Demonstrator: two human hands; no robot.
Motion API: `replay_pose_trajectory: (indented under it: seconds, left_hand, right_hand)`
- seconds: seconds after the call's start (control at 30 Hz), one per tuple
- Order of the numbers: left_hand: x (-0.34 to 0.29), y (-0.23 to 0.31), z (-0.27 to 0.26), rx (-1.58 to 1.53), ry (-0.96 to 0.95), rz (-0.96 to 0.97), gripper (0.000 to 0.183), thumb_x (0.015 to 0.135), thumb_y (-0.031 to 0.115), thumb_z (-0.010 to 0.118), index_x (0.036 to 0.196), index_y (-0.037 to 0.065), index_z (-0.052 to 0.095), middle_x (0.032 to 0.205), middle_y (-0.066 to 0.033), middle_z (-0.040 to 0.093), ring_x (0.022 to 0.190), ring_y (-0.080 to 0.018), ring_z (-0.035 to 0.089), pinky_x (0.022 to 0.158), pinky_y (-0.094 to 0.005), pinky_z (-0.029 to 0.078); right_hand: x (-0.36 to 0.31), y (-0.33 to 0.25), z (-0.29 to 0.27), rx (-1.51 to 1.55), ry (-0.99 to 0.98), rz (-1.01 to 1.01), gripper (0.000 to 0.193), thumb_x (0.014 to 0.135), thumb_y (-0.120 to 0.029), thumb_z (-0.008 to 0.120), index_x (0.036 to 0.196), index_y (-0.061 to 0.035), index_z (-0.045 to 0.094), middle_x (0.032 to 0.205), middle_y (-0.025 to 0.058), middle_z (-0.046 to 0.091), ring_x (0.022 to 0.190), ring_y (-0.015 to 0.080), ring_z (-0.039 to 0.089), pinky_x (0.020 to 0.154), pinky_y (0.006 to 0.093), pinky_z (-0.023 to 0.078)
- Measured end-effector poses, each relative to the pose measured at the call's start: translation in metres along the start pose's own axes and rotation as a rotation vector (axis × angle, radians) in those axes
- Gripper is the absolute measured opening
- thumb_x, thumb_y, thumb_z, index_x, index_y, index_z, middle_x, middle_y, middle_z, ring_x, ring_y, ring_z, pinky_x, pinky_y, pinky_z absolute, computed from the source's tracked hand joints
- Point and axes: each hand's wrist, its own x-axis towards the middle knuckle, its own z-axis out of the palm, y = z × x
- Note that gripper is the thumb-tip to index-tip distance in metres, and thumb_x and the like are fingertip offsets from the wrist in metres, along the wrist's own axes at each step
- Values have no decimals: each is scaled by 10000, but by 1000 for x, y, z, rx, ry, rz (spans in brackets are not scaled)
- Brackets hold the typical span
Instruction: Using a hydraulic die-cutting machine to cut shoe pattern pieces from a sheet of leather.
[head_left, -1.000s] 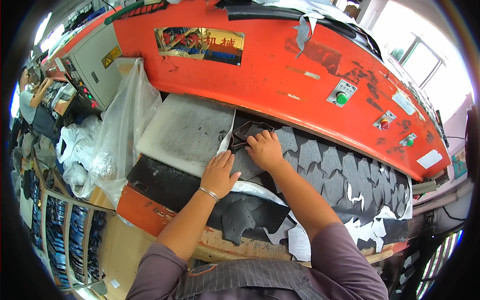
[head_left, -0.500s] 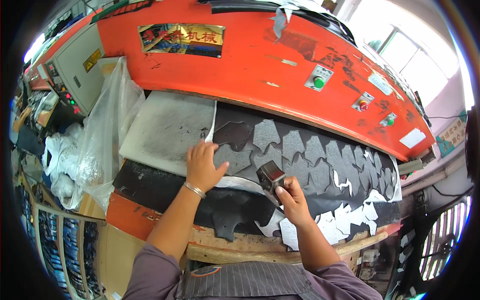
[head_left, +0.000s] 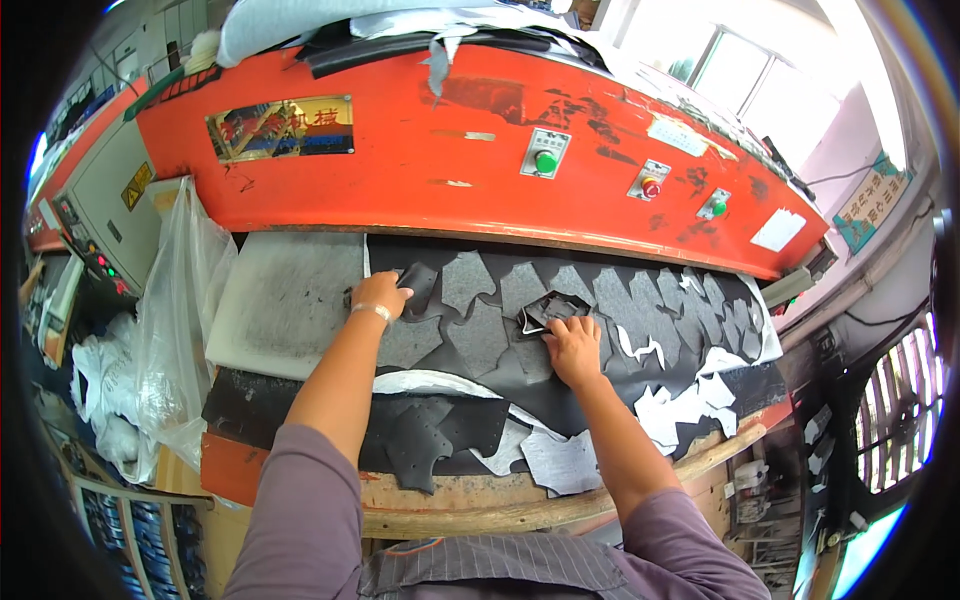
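Note:
My left hand [head_left: 380,296] is at the left end of a black sheet [head_left: 510,368], its fingers closed at the edge of a dark cut piece [head_left: 421,288] that appears bent upward. In my right hand [head_left: 574,346] is a dark metal cutting die [head_left: 545,309], tilted against the sheet near its middle. Grey-faced cut shapes [head_left: 468,284] lie side by side around the die. Closer to me, a black cut piece with small holes [head_left: 415,440] rests on the front ledge.
An orange press beam [head_left: 400,190] spans the far side, with green buttons [head_left: 545,162] and a red button [head_left: 651,188]. A pale cutting board [head_left: 285,300] lies at left beside clear plastic sheeting [head_left: 185,320]. White scraps [head_left: 655,418] and a wooden rail [head_left: 560,512] are at the front.
My left hand has reached farther forward to the dark piece. My right hand has lowered the cutting die from above the near edge onto the sheet. The view has shifted.

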Motion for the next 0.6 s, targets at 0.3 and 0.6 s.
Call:
replay_pose_trajectory:
  seconds: [0.3,0.6]
  left_hand:
    - [-170,-296,23,-1505,1005,-17,330,916,233,643,1188,57,577,968,-24,581,941,-126,537,876,-295,448]
    - [-214,-26,48,-276,37,-103,679,932,421,565,1437,23,345,1519,-225,277,1413,-355,262,1131,-414,227]
  right_hand:
    - [23,-3,13,209,84,-32,206,769,-231,711,923,-126,626,942,73,599,962,296,524,822,425,416]
    - [-28,100,-36,193,135,-7,526,798,-396,690,1245,-152,557,1309,158,495,1239,338,449,959,479,396]
